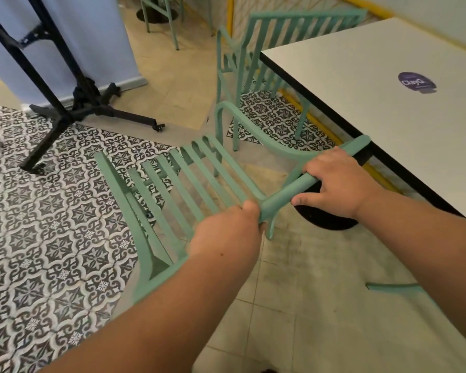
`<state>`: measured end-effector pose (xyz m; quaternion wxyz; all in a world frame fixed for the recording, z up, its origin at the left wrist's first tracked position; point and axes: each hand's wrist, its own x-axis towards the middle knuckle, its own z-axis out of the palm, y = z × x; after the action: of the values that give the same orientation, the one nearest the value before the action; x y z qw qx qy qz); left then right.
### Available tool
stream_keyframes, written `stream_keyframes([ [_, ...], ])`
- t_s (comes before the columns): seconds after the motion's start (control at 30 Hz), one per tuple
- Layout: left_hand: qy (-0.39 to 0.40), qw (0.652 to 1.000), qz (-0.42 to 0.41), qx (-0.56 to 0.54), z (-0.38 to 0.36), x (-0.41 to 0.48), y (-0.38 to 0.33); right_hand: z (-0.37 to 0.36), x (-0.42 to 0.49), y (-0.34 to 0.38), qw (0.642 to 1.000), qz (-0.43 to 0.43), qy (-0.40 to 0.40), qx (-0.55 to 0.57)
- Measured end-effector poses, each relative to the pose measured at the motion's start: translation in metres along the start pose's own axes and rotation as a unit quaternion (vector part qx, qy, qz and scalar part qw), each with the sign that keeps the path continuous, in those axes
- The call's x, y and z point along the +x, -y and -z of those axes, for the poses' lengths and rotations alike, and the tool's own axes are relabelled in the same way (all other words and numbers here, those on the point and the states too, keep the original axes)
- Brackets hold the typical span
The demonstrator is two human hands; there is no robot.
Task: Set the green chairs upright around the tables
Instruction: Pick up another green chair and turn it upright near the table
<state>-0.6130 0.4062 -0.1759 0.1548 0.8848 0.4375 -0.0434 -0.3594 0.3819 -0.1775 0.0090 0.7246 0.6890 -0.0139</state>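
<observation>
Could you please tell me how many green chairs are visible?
3: first chair, gripped by left hand and right hand; second chair at the table, far end; third chair at top edge. Green bar lower right may be another.

A tilted chair (277, 196) sits at centre, its rail held by the left hand (226, 235) at 6 o'clock and the right hand (339, 184) at 3. The table (388, 117) spreads at 2 o'clock, a sticker (416, 82) on it, its base (326, 216) below, just right of the chair. A second chair (253, 63) stands at 1 o'clock by the table's far end. A stand (62, 114) is at 10, a third chair (159, 17) beyond at 11.
</observation>
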Motion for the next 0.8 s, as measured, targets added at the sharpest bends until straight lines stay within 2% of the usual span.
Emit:
stream_keyframes([
  [0.27, -0.010, 0.998, -0.040, 0.047, 0.005, -0.004, 0.024, -0.011, -0.005, 0.015, 0.998, 0.001, -0.063, 0.019],
  [0.53, -0.030, 0.993, -0.076, 0.088, 0.013, -0.010, 0.068, -0.019, -0.016, 0.055, 0.992, -0.042, -0.113, 0.033],
  [0.8, 0.004, 0.990, -0.097, 0.105, 0.036, -0.019, 0.102, -0.015, -0.027, 0.102, 0.992, -0.080, -0.094, -0.011],
])
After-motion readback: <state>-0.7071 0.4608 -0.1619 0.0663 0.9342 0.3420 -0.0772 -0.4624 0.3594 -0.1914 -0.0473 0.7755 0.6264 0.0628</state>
